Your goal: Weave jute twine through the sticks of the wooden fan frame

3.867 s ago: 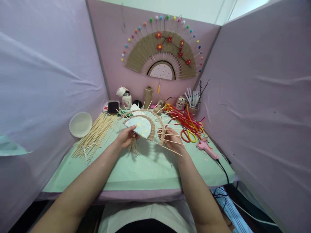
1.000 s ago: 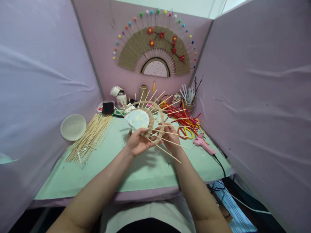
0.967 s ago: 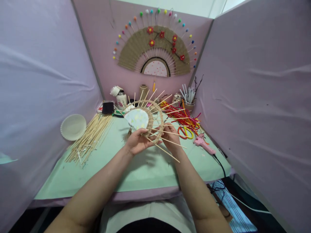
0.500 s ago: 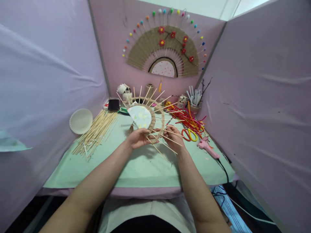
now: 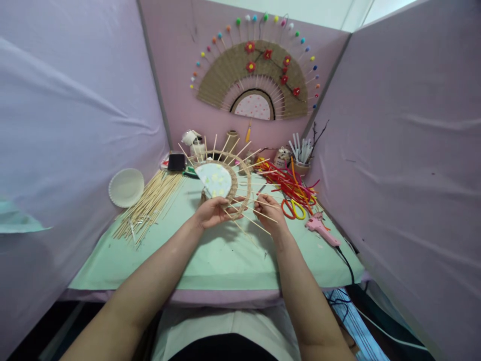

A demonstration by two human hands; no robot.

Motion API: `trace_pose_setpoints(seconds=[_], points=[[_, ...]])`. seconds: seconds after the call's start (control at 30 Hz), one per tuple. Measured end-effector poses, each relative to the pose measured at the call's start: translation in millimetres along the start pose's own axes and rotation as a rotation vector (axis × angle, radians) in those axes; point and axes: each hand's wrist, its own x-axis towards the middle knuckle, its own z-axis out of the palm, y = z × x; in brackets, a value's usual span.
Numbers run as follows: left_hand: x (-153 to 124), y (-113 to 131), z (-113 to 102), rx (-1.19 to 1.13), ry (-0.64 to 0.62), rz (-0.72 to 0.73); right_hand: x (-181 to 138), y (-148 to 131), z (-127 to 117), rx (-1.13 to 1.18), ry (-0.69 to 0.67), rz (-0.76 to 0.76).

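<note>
A half-round fan [image 5: 215,179] with pale patterned cloth at its centre hangs over the table. Thin wooden sticks radiate from its twine-wrapped inner band, and a woven twine ring [image 5: 248,179] runs across them. My left hand [image 5: 215,211] is closed around the fan's lower edge, thumb on the near face. Among the lower right sticks, just outside the ring, is my right hand [image 5: 269,213]. Its fingers are pinched together, and what lies between them is too small to make out. A brown tassel [image 5: 204,196] shows behind the fan, partly hidden.
Loose sticks [image 5: 150,205] and a pale plate [image 5: 127,188] lie at left. Red and orange pipe cleaners [image 5: 289,183], scissors [image 5: 298,209] and a pink glue gun [image 5: 322,230] with a cord are at right. A larger finished fan [image 5: 225,75] hangs on the back wall.
The fan has shifted slightly left in my left hand. My right hand's fingertips, earlier at the ring's edge, are now a little apart from it.
</note>
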Motion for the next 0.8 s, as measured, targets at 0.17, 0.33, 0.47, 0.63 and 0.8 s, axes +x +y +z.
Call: trace_pose_setpoints(seconds=[0.17,0.33,0.47,0.63,0.8], points=[[-9.3,16.1,-3.2,0.02,0.039,0.102,6.6,-2.9,-14.2,-0.128,0.081,-0.13],[-16.7,27.1,-6.8,0.042,0.081,0.176,2.6,-15.9,-15.1,-0.034,0.067,-0.201],[-16.6,27.9,-8.5,0.052,0.087,0.175,-6.1,-27.4,-9.3,0.088,-0.067,-0.24],[-16.6,25.7,-7.0,0.064,0.082,0.154,-7.7,-29.7,-11.0,0.195,-0.075,-0.227],[-16.7,22.6,-6.7,0.05,0.036,0.114,0.6,-26.5,-19.2,0.318,0.041,-0.058]])
